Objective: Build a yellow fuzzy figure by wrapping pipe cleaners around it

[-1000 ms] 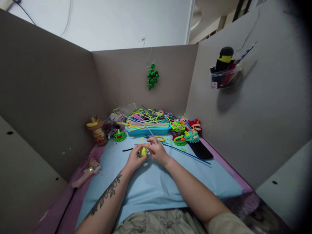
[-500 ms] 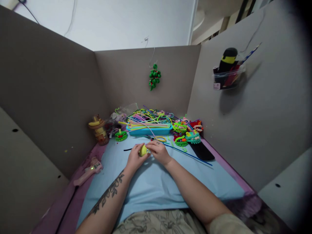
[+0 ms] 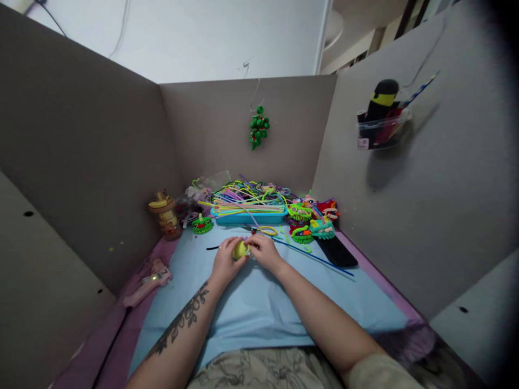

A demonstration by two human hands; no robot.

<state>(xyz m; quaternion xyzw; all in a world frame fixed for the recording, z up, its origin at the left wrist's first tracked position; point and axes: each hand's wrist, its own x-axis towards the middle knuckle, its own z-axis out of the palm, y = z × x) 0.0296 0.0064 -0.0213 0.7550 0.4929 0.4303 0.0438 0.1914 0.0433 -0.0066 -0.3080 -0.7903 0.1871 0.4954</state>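
A small yellow fuzzy piece (image 3: 240, 250), seemingly shaped from pipe cleaners, is held above the middle of the blue cloth. My left hand (image 3: 227, 260) grips it from the left, fingers curled round its edge. The fingers of my right hand (image 3: 263, 250) are pinched together at its right side; a pale bit and a touch of purple show by the fingertips, too small to make out. Just beyond the hands lie a yellow loop of pipe cleaner (image 3: 268, 230) and a long dark blue pipe cleaner (image 3: 320, 259).
A blue tray (image 3: 249, 218) heaped with pipe cleaners stands at the back. Several fuzzy animal heads (image 3: 322, 228) sit right, by a black flat object (image 3: 337, 250). A green head (image 3: 201, 223), a cup (image 3: 167, 219) and a pink glue gun (image 3: 150, 283) are left. Grey panels (image 3: 243, 100) enclose the table.
The yellow piece has turned slightly, showing more of its face. My right fingers have shifted a little lower along its edge. The whole view has moved very slightly.
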